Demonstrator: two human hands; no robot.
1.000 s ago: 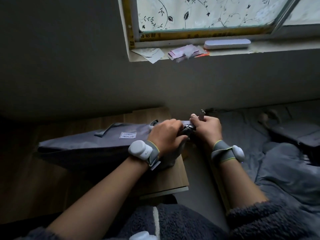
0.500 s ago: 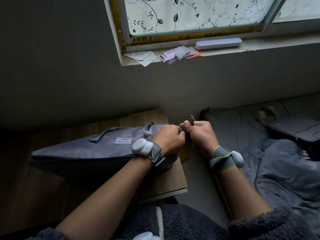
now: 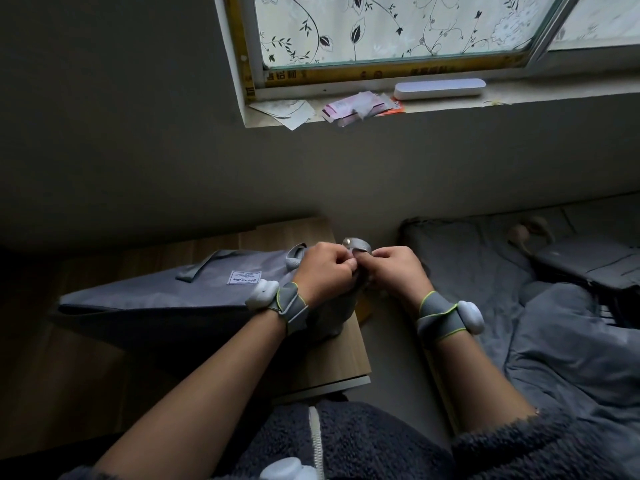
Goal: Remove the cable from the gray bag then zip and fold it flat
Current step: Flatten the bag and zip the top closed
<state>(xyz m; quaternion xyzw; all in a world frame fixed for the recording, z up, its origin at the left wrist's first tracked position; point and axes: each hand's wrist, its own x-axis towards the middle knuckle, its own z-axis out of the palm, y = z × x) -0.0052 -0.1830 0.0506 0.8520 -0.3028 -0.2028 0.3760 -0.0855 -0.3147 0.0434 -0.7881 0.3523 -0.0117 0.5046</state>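
The gray bag [image 3: 180, 296] lies lengthwise on a wooden table [image 3: 332, 358], its white label and a handle facing up. My left hand [image 3: 323, 271] and my right hand [image 3: 394, 270] meet at the bag's right end, both closed on the fabric there. A short gray tab with a metal snap [image 3: 355, 244] sticks up between my fingers. The zipper itself is hidden by my hands, and no cable is visible.
A bed with gray bedding [image 3: 571, 341] fills the right side, with a dark flat object [image 3: 588, 261] on it. Above, a windowsill [image 3: 381, 109] holds papers and a white bar-shaped case [image 3: 440, 89]. A narrow gap separates table and bed.
My hands have stayed pinched together at the bag's right end with small finger shifts. The tab with the snap now stands more upright between them.
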